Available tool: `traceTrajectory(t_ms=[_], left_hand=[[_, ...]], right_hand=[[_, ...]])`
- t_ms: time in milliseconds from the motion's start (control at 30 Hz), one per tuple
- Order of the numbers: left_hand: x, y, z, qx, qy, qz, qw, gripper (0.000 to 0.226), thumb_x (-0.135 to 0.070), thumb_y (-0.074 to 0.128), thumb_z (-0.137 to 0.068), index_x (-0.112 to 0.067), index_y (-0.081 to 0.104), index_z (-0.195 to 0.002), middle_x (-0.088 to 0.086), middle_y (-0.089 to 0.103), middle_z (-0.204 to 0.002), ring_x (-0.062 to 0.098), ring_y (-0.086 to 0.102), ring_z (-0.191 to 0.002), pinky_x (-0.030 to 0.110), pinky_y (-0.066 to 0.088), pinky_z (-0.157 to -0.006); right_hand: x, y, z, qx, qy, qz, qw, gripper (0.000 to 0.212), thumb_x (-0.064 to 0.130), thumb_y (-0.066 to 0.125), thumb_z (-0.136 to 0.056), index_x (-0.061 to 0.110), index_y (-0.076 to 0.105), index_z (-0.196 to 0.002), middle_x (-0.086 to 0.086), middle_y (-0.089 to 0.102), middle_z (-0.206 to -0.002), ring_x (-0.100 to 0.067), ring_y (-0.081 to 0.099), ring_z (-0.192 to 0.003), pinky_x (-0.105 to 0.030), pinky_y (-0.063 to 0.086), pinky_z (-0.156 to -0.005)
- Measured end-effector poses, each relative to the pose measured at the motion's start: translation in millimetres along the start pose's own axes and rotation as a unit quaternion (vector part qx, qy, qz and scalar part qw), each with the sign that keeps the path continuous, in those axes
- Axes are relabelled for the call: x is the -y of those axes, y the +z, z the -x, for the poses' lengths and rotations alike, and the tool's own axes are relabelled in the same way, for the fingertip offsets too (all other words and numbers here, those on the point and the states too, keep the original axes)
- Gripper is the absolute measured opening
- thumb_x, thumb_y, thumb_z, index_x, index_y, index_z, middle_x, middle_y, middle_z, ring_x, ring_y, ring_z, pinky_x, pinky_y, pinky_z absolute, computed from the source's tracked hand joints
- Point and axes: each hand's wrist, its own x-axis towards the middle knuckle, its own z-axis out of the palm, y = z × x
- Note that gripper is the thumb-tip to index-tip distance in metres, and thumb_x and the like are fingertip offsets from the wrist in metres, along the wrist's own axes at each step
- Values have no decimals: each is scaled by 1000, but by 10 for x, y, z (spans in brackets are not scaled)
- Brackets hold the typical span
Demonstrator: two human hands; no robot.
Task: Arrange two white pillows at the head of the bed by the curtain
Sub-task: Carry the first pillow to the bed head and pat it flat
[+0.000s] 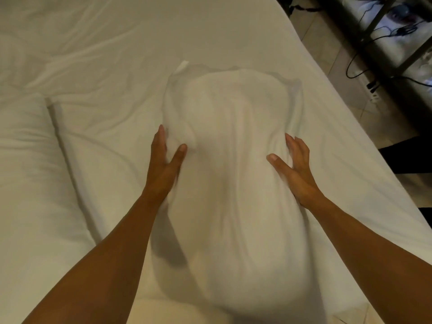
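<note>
A white pillow [233, 171] lies lengthwise in front of me over the white bed [117, 43], blurred as if in motion. My left hand [164, 164] presses against its left side, fingers spread and thumb on top. My right hand [292, 167] holds its right side the same way, fingers dug into the cloth. A second pale rounded shape [163, 309], perhaps another pillow, shows at the bottom edge under the first. No curtain is in view.
A folded white duvet [28, 171] covers the bed's left part. Tiled floor [327, 50] runs along the bed's right edge, with a dark metal-framed shelf, cables and a power strip [374, 90] at the upper right.
</note>
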Motion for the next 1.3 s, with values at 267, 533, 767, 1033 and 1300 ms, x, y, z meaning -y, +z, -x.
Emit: traceTrajectory(t_ms=[267,533,767,1033,1300], left_hand=[[-690,-171,131,18,129,-115,985,82,-65,64,-79,-40,30,-150,-23,14,-159,-5,15,-144,19,22,-111],[-1590,-703,501,-29,185,-139,972,79,-69,64,-75,-37,43,-144,-25,23,-156,-14,21,-138,13,26,-106],[-2433,-1462,1174,-108,190,-132,967,80,-67,64,-76,-38,40,-146,-24,23,-156,-8,22,-141,19,25,-110],[-3039,-2704,2075,-259,190,-180,930,78,-76,57,-75,-51,32,-144,-36,16,-152,-31,11,-125,14,21,-101],[-3175,-4097,3391,-398,174,-227,872,79,-77,55,-76,-50,30,-146,-33,14,-155,-27,8,-130,20,22,-104]], right_hand=[[620,-189,102,33,-71,60,995,83,59,74,-73,48,34,-146,28,12,-156,6,21,-138,-10,23,-98],[1634,-404,429,49,-158,103,981,71,52,74,-72,44,44,-137,26,21,-151,6,25,-132,0,22,-90],[2834,-416,843,72,-292,123,946,76,57,74,-71,41,46,-139,29,20,-153,11,23,-133,1,20,-94],[4215,133,1403,129,-432,116,885,77,67,71,-72,42,45,-140,32,18,-154,7,26,-133,-17,26,-101],[5247,1266,2417,200,-551,90,805,75,68,68,-74,39,47,-139,23,23,-156,-5,29,-141,-41,34,-112]])
